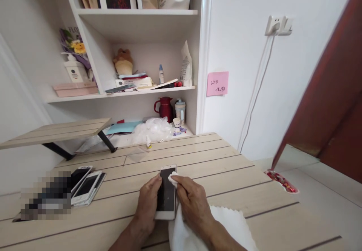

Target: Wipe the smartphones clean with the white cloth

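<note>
A white-framed phone [166,200] with a dark screen lies upright in view at the front middle of the striped wooden table [226,183]. My left hand [147,198] grips its left edge, the thumb along the side of the screen. My right hand [194,200] pinches a bunched corner of a white cloth [232,220] against the upper right part of the screen. The rest of the cloth spreads under my right wrist and over the table's front.
Several phones [86,185] lie at the left, partly pixelated. Behind them stands a small raised shelf [56,132] on black legs. A clear bag [137,154] and a tiny bottle [148,142] sit near the back edge, before the white shelving [138,13].
</note>
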A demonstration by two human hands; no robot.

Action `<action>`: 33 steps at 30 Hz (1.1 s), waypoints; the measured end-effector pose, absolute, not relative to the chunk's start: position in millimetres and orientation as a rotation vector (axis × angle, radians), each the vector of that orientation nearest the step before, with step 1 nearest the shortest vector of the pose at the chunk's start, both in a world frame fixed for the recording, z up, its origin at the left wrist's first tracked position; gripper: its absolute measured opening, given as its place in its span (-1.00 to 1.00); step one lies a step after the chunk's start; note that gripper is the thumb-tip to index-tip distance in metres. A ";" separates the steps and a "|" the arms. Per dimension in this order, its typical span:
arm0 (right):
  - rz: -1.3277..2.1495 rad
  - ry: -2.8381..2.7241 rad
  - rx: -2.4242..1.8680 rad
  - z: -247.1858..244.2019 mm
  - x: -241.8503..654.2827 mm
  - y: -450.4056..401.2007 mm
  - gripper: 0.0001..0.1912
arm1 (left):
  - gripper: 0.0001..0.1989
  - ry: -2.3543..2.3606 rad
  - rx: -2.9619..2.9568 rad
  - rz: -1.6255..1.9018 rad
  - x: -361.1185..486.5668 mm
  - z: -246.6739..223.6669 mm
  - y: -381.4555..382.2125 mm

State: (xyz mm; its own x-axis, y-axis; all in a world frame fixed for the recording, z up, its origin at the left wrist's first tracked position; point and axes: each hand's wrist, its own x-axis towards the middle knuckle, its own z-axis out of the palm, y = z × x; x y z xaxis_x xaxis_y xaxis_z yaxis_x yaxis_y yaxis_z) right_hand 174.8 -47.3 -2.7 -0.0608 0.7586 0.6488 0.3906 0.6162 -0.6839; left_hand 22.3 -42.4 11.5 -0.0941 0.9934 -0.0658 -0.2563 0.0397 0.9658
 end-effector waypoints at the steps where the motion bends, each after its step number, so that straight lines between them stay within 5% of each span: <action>1: 0.415 -1.712 -0.947 -3.9 174.3 -47.6 -0.63 | -0.67 1.109 0.855 1.370 21.5 13.0 -42.3; 11: 0.410 -1.757 -0.856 -5.7 170.7 -49.6 -0.62 | -0.70 0.799 0.412 1.161 21.0 17.5 -42.6; 33: 0.325 -1.551 -1.156 0.7 177.9 -44.4 -0.82 | -0.58 0.582 0.540 0.999 22.9 18.3 -52.6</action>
State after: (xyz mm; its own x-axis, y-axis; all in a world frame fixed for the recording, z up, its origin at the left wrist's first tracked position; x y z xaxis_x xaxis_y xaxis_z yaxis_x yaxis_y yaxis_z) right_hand 177.9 -44.4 0.7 0.0986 0.7966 0.5964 0.4900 0.4827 -0.7259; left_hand 22.9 -52.6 18.3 0.4171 0.8863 -0.2013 -0.6122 0.4377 0.6585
